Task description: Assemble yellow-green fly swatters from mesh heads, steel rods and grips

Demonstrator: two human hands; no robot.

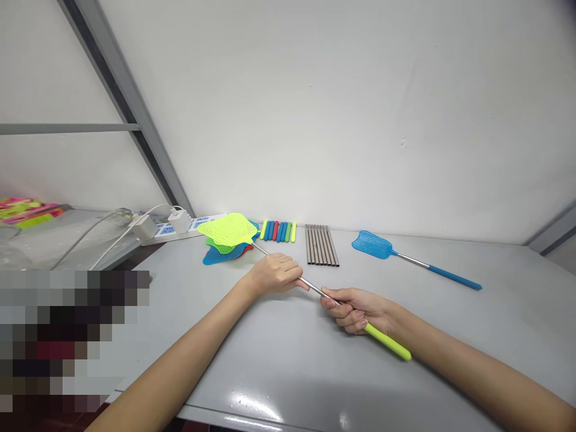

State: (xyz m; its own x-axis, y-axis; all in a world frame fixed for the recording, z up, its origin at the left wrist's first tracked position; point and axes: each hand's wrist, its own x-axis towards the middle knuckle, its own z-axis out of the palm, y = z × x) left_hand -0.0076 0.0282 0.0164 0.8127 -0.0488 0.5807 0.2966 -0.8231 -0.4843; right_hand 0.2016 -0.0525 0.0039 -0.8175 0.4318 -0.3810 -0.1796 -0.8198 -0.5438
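We hold a yellow-green fly swatter [315, 288] in both hands above the grey table [450, 336]. Our left hand [274, 273] is closed around its thin metal rod, near the mesh end, fingers wrapped over the top. Our right hand [355, 309] is curled shut on the same swatter, where the rod meets the bright yellow-green handle, which sticks out past our palm towards the near right. The swatter's mesh head [227, 228] lies over a small stack of loose swatter heads [222, 253] in green, red and blue at the back of the table. Just to the right of that stack lies a row of coloured handles [278, 231], and beside them a row of bare metal rods [321, 245]. Further right, well apart from our hands, a finished blue fly swatter [414, 260] lies flat on the table. A white power strip [180, 228] with a plugged-in charger sits at the back left by the wall
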